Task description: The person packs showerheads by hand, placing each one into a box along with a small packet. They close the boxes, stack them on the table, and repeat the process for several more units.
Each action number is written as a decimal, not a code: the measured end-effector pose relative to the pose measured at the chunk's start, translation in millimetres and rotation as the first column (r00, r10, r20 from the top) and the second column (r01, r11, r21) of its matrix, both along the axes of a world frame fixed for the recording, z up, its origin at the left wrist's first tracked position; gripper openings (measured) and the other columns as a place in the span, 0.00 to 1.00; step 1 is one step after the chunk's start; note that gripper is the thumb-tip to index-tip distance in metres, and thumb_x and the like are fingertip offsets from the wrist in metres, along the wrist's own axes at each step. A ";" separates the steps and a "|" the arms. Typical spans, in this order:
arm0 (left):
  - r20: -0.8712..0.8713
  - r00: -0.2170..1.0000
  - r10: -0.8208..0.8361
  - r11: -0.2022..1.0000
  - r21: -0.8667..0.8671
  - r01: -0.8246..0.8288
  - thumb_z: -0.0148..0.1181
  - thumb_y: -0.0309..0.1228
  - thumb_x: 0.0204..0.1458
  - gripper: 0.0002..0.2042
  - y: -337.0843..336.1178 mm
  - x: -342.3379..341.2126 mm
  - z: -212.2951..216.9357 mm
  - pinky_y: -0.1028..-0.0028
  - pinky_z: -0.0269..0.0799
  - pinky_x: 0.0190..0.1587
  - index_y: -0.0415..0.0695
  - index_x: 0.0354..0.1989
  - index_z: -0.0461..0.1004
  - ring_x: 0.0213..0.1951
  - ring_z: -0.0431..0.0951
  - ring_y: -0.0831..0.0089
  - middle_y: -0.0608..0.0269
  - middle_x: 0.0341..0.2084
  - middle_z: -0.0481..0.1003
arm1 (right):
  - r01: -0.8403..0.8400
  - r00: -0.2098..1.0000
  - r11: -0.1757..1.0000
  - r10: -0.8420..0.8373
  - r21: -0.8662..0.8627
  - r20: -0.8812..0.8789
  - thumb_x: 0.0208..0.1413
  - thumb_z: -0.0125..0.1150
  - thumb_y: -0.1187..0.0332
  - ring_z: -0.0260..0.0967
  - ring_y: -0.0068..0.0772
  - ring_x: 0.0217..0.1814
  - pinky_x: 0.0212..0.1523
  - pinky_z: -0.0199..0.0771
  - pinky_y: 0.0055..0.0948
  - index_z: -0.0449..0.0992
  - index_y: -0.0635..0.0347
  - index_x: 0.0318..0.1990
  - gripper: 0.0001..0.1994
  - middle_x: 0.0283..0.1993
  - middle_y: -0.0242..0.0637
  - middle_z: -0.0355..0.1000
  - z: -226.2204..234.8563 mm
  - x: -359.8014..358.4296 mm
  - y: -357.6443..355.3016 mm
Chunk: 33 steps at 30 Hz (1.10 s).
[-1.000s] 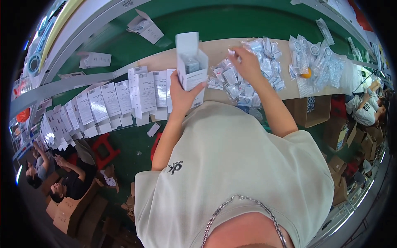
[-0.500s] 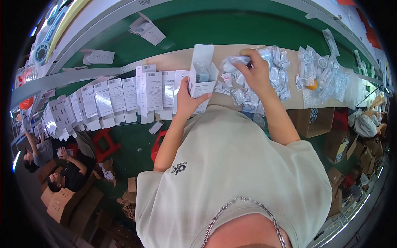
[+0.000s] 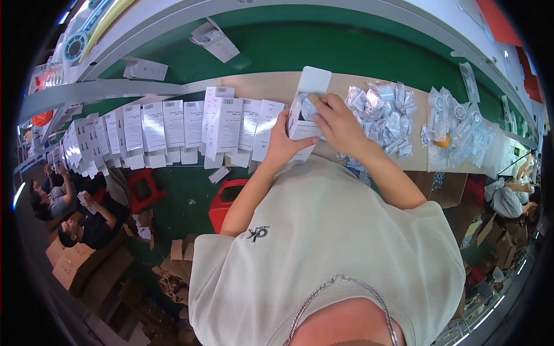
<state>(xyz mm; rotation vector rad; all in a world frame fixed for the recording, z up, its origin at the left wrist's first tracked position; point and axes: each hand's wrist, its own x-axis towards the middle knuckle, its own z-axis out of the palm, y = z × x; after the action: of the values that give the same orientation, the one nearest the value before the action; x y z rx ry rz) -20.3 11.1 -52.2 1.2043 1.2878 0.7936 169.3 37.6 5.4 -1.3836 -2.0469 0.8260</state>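
Observation:
My left hand (image 3: 283,143) is closed round an open white carton (image 3: 302,131), its thumb across the front and its lid flap standing up. At the carton's mouth, my right hand (image 3: 341,126) has its fingers bent onto a clear plastic bag (image 3: 304,107), which lies partly inside. What the bag contains is hard to make out. Just right of my right hand, a heap of small clear packets (image 3: 381,106) lies on the tan tabletop (image 3: 254,85). Closed white cartons (image 3: 224,130) stand in a long row to the left of my left hand.
Bubble-wrapped handheld fans (image 3: 456,115) lie at the right. A grey metal rail (image 3: 133,92) crosses the left side. Two open cartons (image 3: 216,43) sit on the green surface beyond. A red stool (image 3: 222,205) stands below the table, and co-workers (image 3: 95,222) sit at far left.
My right hand has moved left from beside the packet heap, bringing the plastic bag into the carton's mouth. My left hand still holds the carton. The view has shifted slightly.

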 end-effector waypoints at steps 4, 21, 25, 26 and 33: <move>-0.008 0.999 -0.046 0.999 0.019 0.046 0.82 0.36 0.31 0.47 4.8 -5.9 4.4 0.69 0.71 0.54 0.35 0.61 0.60 0.50 0.75 0.67 0.53 0.49 0.74 | -0.188 0.977 0.976 0.197 -0.108 0.084 0.55 0.63 0.65 0.64 0.42 0.57 0.70 0.47 0.54 0.81 0.56 0.47 0.14 0.44 0.44 0.72 -1.8 20.5 17.6; -0.786 0.579 0.214 0.954 0.295 0.047 0.81 0.38 0.32 0.42 61.6 -176.5 -60.2 0.60 0.69 0.55 0.35 0.58 0.67 0.51 0.75 0.50 0.45 0.46 0.76 | 0.006 0.695 0.884 -0.340 0.467 0.634 0.49 0.56 0.68 0.67 0.39 0.62 0.65 0.59 0.52 0.80 0.54 0.45 0.15 0.49 0.39 0.77 -66.3 79.8 206.8; -0.781 0.579 0.233 0.971 0.215 -0.100 0.79 0.38 0.36 0.40 49.6 -187.8 -17.3 0.57 0.65 0.58 0.36 0.58 0.66 0.54 0.71 0.51 0.45 0.50 0.72 | 0.125 0.922 0.628 -0.360 0.768 0.144 0.49 0.59 0.66 0.73 0.48 0.51 0.55 0.70 0.48 0.81 0.51 0.42 0.12 0.42 0.41 0.78 -41.8 122.1 176.2; -0.564 0.771 0.297 0.955 0.183 -0.233 0.75 0.38 0.43 0.36 41.8 -188.1 -1.7 0.58 0.66 0.58 0.37 0.60 0.66 0.54 0.71 0.53 0.47 0.52 0.72 | 0.268 0.845 0.756 -0.482 0.598 0.231 0.51 0.58 0.62 0.72 0.49 0.53 0.57 0.68 0.49 0.81 0.51 0.44 0.14 0.44 0.41 0.78 -37.6 148.3 172.6; 0.134 0.721 0.679 0.723 -0.288 -0.628 0.53 0.44 0.63 0.24 59.2 -117.7 47.5 0.61 0.68 0.60 0.43 0.63 0.66 0.56 0.74 0.61 0.56 0.55 0.73 | 0.639 0.294 0.473 -0.879 0.606 0.376 0.54 0.59 0.54 0.69 0.55 0.59 0.59 0.67 0.48 0.79 0.56 0.50 0.21 0.52 0.50 0.76 -189.7 491.8 148.0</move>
<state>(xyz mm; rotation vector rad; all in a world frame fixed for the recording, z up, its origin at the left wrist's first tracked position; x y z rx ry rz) -138.0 70.2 -4.8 0.4193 1.5763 1.2231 661.1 185.6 -184.2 -2.3367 -1.3889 -0.5538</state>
